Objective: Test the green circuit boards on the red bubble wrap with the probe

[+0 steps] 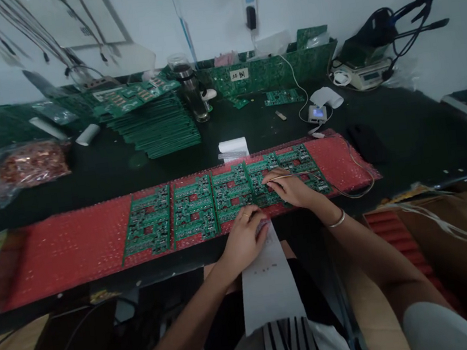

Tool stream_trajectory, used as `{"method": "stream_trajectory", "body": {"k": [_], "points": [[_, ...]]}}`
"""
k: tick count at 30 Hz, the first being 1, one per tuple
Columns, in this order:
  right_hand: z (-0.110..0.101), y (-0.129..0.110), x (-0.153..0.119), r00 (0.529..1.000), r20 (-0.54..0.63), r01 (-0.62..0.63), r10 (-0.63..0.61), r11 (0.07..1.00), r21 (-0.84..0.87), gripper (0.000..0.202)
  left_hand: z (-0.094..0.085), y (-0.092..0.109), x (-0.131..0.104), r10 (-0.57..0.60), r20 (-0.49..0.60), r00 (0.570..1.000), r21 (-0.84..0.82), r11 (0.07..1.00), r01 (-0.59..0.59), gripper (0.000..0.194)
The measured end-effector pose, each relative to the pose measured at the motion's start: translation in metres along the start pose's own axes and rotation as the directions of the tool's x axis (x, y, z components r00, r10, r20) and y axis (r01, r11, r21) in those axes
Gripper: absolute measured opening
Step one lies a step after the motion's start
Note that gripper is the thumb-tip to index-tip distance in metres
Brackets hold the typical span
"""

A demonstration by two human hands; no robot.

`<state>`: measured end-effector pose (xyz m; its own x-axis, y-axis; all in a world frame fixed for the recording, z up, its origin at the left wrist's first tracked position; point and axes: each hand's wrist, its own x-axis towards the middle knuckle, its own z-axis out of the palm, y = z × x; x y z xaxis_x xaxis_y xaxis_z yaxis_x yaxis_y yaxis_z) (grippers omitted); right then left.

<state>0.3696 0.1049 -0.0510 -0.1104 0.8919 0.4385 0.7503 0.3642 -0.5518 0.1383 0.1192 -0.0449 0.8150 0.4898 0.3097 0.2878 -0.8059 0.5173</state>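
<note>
Several green circuit boards (192, 209) lie side by side on red bubble wrap (70, 242) along the bench front. My left hand (245, 236) is at the wrap's front edge, fingers closed on the upper end of a white paper strip (268, 279) with small printed marks. That strip hangs down over my lap. My right hand (290, 189) is over the right-hand boards, its fingers pinched on a thin tan cable (359, 196) that runs off to the right. The cable's tip is too small to make out.
Behind the wrap are a stack of green boards (158, 127), a steel flask (193, 91) and a bag of copper-coloured parts (32, 163). A small lit display device (317, 113) and a scale (369, 74) stand right. An open cardboard box (451, 226) is below the bench.
</note>
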Motion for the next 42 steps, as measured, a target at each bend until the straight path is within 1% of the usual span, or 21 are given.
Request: {"method": "stream_trajectory", "body": {"k": [2, 4, 7, 11, 13, 16, 18, 20, 23, 27, 32, 35, 38, 40, 42], "points": [[0.002, -0.001, 0.001, 1.000, 0.014, -0.001, 0.001, 1.000, -0.007, 0.027, -0.001, 0.002, -0.010, -0.041, 0.016, 0.999, -0.046, 0.998, 0.041, 0.009], [0.002, -0.002, 0.002, 1.000, 0.030, 0.004, -0.004, 1.000, -0.014, 0.028, -0.001, 0.003, -0.018, -0.060, 0.058, 0.996, -0.063, 0.996, 0.064, 0.007], [0.001, -0.004, 0.003, 0.999, 0.052, 0.010, -0.009, 1.000, -0.025, 0.031, -0.001, 0.004, -0.027, -0.082, 0.105, 0.991, -0.059, 0.994, 0.089, 0.012], [0.001, -0.004, 0.002, 0.997, 0.072, 0.022, -0.019, 0.999, -0.035, 0.031, 0.001, 0.004, -0.034, -0.085, 0.114, 0.990, -0.052, 0.995, 0.091, 0.021], [0.004, -0.001, 0.002, 0.998, 0.062, 0.018, -0.016, 0.999, -0.040, 0.029, 0.003, 0.003, -0.037, -0.072, 0.108, 0.992, -0.044, 0.996, 0.077, 0.027], [0.010, 0.007, 0.001, 1.000, -0.018, -0.022, 0.022, 0.999, -0.026, 0.019, 0.008, 0.002, -0.042, -0.031, 0.077, 0.997, -0.006, 0.999, 0.032, 0.032], [0.014, 0.011, 0.000, 0.996, -0.083, -0.044, 0.043, 0.999, -0.013, 0.013, 0.013, 0.002, -0.045, -0.004, 0.057, 0.998, 0.047, 0.999, 0.001, 0.027], [0.016, 0.013, -0.001, 0.992, -0.119, -0.053, 0.051, 0.998, -0.013, 0.010, 0.017, 0.002, -0.047, 0.011, 0.041, 0.999, 0.098, 0.995, -0.015, 0.018], [0.018, 0.013, -0.002, 0.989, -0.127, -0.077, 0.074, 0.997, -0.025, 0.009, 0.024, 0.003, -0.050, 0.035, -0.009, 0.999, 0.151, 0.988, -0.033, 0.010], [0.017, 0.011, -0.002, 0.987, -0.141, -0.085, 0.079, 0.996, -0.035, 0.011, 0.029, 0.006, -0.053, 0.090, -0.111, 0.990, 0.175, 0.982, -0.070, 0.013], [0.017, 0.010, -0.003, 0.983, -0.139, -0.124, 0.119, 0.992, -0.028, 0.016, 0.035, 0.009, -0.059, 0.071, -0.125, 0.990, 0.134, 0.989, -0.054, 0.019], [0.017, 0.011, -0.003, 0.983, -0.136, -0.130, 0.126, 0.991, -0.020, 0.017, 0.037, 0.012, -0.061, 0.080, -0.165, 0.983, 0.106, 0.992, -0.063, 0.018], [0.018, 0.011, -0.002, 0.984, -0.139, -0.117, 0.115, 0.993, -0.008, 0.016, 0.029, 0.015, -0.059, 0.054, -0.183, 0.982, 0.026, 0.998, -0.050, 0.015], [0.018, 0.011, -0.002, 0.983, -0.148, -0.108, 0.107, 0.994, 0.002, 0.016, 0.016, 0.014, -0.052, -0.011, -0.163, 0.987, -0.079, 0.997, -0.002, 0.015], [0.019, 0.011, -0.002, 0.982, -0.153, -0.108, 0.109, 0.994, 0.011, 0.015, -0.001, 0.009, -0.037, -0.086, -0.154, 0.984, -0.173, 0.983, 0.059, 0.015]]}}
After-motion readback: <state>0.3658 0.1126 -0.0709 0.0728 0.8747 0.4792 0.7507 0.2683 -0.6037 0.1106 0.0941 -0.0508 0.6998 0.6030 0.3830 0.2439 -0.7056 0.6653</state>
